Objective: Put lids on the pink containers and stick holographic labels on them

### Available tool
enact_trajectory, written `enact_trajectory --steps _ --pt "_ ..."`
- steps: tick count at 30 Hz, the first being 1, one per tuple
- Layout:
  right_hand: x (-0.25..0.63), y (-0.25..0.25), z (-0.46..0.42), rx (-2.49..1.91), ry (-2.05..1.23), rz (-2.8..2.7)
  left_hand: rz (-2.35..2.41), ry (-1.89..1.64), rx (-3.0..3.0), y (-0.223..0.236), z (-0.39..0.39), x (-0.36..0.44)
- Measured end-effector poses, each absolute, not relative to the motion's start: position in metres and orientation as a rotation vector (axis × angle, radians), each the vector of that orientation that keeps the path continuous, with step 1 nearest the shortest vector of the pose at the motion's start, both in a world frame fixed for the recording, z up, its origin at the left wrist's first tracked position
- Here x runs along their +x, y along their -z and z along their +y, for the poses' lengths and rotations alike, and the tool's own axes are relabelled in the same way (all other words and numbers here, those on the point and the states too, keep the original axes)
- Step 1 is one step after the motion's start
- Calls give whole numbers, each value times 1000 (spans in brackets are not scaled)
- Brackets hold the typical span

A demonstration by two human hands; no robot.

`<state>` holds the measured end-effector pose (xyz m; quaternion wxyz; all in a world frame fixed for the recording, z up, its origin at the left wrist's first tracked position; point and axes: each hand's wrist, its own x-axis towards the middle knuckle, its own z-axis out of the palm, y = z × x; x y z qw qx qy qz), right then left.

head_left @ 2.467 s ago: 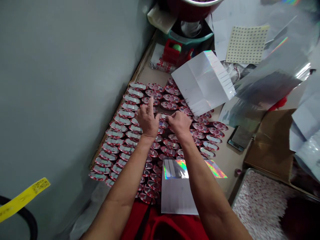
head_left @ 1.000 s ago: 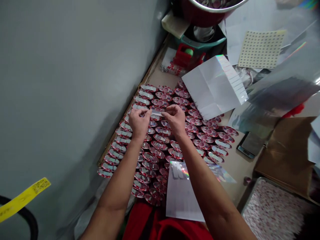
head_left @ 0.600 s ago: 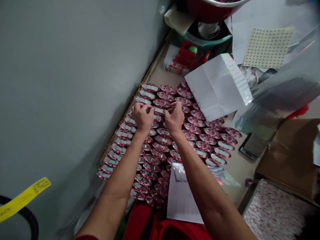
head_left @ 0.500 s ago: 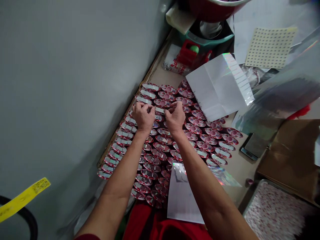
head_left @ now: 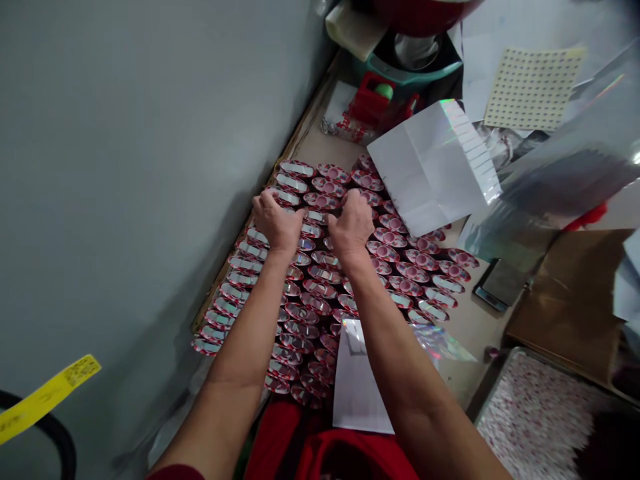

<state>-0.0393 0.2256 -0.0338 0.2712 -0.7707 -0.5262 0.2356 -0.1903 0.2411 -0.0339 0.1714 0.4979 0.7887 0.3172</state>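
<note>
Nearest the camera: red cloth (head_left: 345,460) at the bottom edge, with a white backing sheet (head_left: 357,393) lying over it; the sheet's far end carries holographic strips.

Right of that, a tray (head_left: 530,427) of small pale pieces.

Mid-field: rows of red-and-silver oval caps (head_left: 320,287) cover the surface (head_left: 465,320) along the grey wall (head_left: 125,167). Many caps carry a silver strip across the top.

Both forearms reach out over the caps. Left hand (head_left: 275,223) and right hand (head_left: 351,225) sit side by side, fingers curled down, pressing on caps in the far rows. Whether either hand pinches a strip cannot be told; the fingertips are hidden.

Just right of the right hand: a folded white sheet (head_left: 433,167) with holographic sheen, resting over the caps' far corner.

Farther: a red object (head_left: 370,100), a teal container (head_left: 410,67), and a dotted sticker sheet (head_left: 533,87).
</note>
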Motion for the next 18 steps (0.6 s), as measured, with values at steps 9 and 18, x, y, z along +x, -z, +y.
enact_trajectory --steps 9,18 --pt "15 9 238 -1911 -1100 -1551 2085 -591 1537 6 255 -192" --pt "154 -56 1 -2227 -771 -1543 1332 -373 1925 -11 47 -109"
